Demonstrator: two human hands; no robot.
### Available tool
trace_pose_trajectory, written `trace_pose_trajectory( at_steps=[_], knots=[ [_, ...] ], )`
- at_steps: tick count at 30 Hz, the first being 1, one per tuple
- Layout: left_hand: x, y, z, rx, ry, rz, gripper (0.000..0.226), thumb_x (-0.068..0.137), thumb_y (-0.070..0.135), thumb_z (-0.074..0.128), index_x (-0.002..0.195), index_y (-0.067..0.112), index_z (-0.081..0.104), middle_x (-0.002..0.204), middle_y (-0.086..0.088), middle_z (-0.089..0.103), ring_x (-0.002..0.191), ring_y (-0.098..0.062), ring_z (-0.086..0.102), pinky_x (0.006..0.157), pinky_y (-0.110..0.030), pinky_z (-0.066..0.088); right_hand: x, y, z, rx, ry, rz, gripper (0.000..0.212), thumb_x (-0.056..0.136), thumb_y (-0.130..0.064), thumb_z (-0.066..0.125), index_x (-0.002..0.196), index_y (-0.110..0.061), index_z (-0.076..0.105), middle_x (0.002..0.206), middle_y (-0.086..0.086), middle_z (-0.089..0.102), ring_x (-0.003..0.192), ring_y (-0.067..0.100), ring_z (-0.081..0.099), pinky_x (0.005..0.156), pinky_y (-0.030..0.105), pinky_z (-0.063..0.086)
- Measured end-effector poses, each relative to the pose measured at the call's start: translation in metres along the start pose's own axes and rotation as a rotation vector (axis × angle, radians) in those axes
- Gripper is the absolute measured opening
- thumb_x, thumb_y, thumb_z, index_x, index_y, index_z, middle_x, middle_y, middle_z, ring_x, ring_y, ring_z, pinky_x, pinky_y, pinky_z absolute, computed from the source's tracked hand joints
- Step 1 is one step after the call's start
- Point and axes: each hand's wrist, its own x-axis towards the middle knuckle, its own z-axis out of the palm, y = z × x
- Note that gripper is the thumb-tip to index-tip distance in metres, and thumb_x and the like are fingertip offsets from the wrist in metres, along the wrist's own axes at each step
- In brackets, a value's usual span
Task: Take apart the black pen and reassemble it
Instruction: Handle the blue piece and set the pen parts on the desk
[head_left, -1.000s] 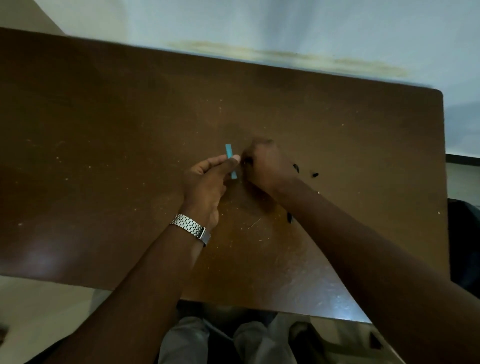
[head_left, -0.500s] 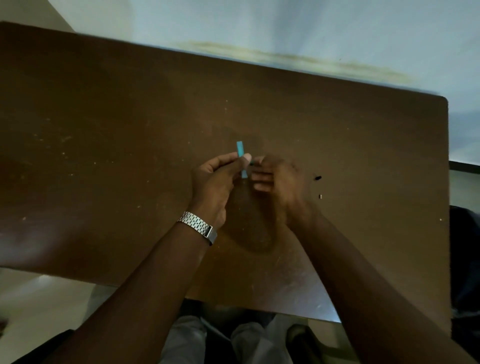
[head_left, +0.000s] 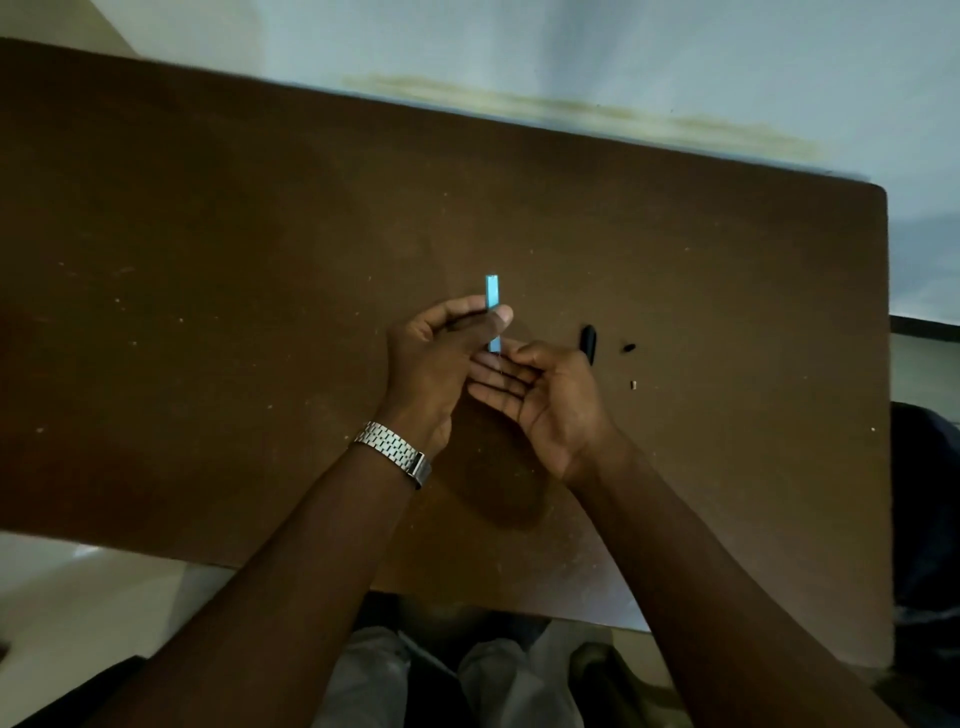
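- Blue barrel (head_left: 492, 293) stood near upright at the worktop's (head_left: 208, 260) centre, pinched between thumb and fingers of the left hand (head_left: 441, 358).
- Right hand (head_left: 545, 395) lay cupped, palm up, fingertips touching the barrel's lower end; what it held I could not tell.
- Black cap (head_left: 588, 340), at 3 o'clock, lay beside two small bits (head_left: 629, 347).
- Light, stiff, probably slick plastic: best gripped mid-length.

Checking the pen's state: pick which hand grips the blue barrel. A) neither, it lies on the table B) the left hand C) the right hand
B. The left hand, the one with the watch, pinches the blue barrel upright between thumb and fingers; the right hand sits at its lower end.
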Motion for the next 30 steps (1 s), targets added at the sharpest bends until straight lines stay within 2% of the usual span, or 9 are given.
trace_pose_trajectory(
  at_steps=[3, 5, 9, 11, 13, 19, 22, 24, 30],
  knots=[
    [0.0, 0.001, 0.0, -0.021, 0.026, -0.018, 0.023, 0.078, 0.008, 0.087, 0.1, 0.008, 0.079, 0.102, -0.016, 0.081, 0.102, -0.036, 0.077, 0.093, -0.051, 0.062, -0.001, 0.0, 0.0, -0.041, 0.003, 0.007, 0.034, 0.098, -0.003, 0.051, 0.129, 0.004, 0.065, 0.119, 0.021, 0.078, 0.11, 0.029, 0.077, 0.084, 0.035, 0.064],
    [0.001, 0.002, 0.0, -0.018, 0.059, -0.031, 0.019, 0.077, 0.009, 0.089, 0.093, 0.014, 0.08, 0.101, -0.013, 0.082, 0.103, -0.035, 0.077, 0.094, -0.052, 0.062, -0.001, 0.001, 0.0, -0.053, 0.015, 0.002, 0.029, 0.097, 0.0, 0.058, 0.124, 0.002, 0.068, 0.116, 0.02, 0.078, 0.108, 0.029, 0.078, 0.083, 0.036, 0.065],
    [0.006, 0.002, -0.002, 0.021, 0.111, -0.055, 0.023, 0.076, 0.016, 0.09, 0.097, 0.014, 0.08, 0.097, -0.006, 0.082, 0.093, -0.02, 0.079, 0.08, -0.035, 0.065, -0.003, 0.005, -0.004, -0.049, 0.029, 0.015, 0.023, 0.095, 0.002, 0.063, 0.116, -0.001, 0.072, 0.108, 0.017, 0.081, 0.101, 0.027, 0.08, 0.077, 0.035, 0.065],
    [0.008, 0.001, -0.004, 0.048, 0.145, -0.058, 0.026, 0.076, 0.019, 0.09, 0.1, 0.014, 0.08, 0.093, -0.003, 0.082, 0.076, -0.005, 0.077, 0.059, -0.017, 0.058, -0.005, 0.008, -0.009, -0.052, 0.035, 0.026, 0.022, 0.095, 0.002, 0.064, 0.114, -0.002, 0.074, 0.108, 0.018, 0.081, 0.101, 0.028, 0.08, 0.076, 0.035, 0.065],
    [0.01, 0.001, -0.006, 0.066, 0.168, -0.07, 0.026, 0.078, 0.021, 0.09, 0.101, 0.014, 0.079, 0.092, 0.001, 0.081, 0.065, 0.002, 0.074, 0.049, -0.009, 0.049, -0.009, 0.011, -0.015, -0.061, 0.062, 0.042, 0.022, 0.094, 0.001, 0.065, 0.114, -0.003, 0.074, 0.108, 0.018, 0.081, 0.102, 0.029, 0.08, 0.076, 0.036, 0.065],
    [0.018, -0.005, -0.016, 0.15, 0.162, -0.092, 0.021, 0.082, 0.023, 0.086, 0.1, 0.019, 0.077, 0.091, 0.005, 0.08, 0.072, 0.002, 0.073, 0.052, -0.01, 0.049, -0.027, 0.024, -0.033, -0.092, 0.132, 0.07, 0.024, 0.092, -0.003, 0.07, 0.116, -0.001, 0.073, 0.107, 0.019, 0.081, 0.101, 0.03, 0.08, 0.076, 0.036, 0.065],
    [0.021, -0.011, -0.02, 0.233, 0.156, -0.042, 0.024, 0.084, 0.019, 0.085, 0.105, 0.013, 0.076, 0.093, -0.001, 0.079, 0.067, 0.002, 0.071, 0.052, -0.006, 0.049, -0.038, 0.028, -0.041, -0.09, 0.161, 0.079, 0.023, 0.093, -0.002, 0.069, 0.115, 0.001, 0.073, 0.104, 0.02, 0.081, 0.099, 0.031, 0.08, 0.076, 0.037, 0.066],
    [0.023, -0.015, -0.021, 0.298, 0.15, -0.023, 0.028, 0.084, 0.015, 0.084, 0.109, 0.008, 0.076, 0.097, -0.009, 0.079, 0.072, -0.004, 0.072, 0.053, -0.005, 0.049, -0.046, 0.03, -0.045, -0.088, 0.172, 0.083, 0.024, 0.093, -0.002, 0.068, 0.117, 0.002, 0.072, 0.105, 0.021, 0.081, 0.099, 0.032, 0.08, 0.076, 0.037, 0.065],
    [0.031, -0.021, -0.024, 0.515, 0.139, 0.041, 0.024, 0.078, 0.013, 0.089, 0.098, 0.006, 0.079, 0.091, -0.013, 0.08, 0.069, -0.011, 0.073, 0.05, -0.007, 0.047, -0.066, 0.032, -0.054, -0.063, 0.175, 0.081, 0.025, 0.091, -0.004, 0.07, 0.116, 0.002, 0.072, 0.102, 0.02, 0.081, 0.094, 0.03, 0.081, 0.076, 0.036, 0.066]
  ],
)
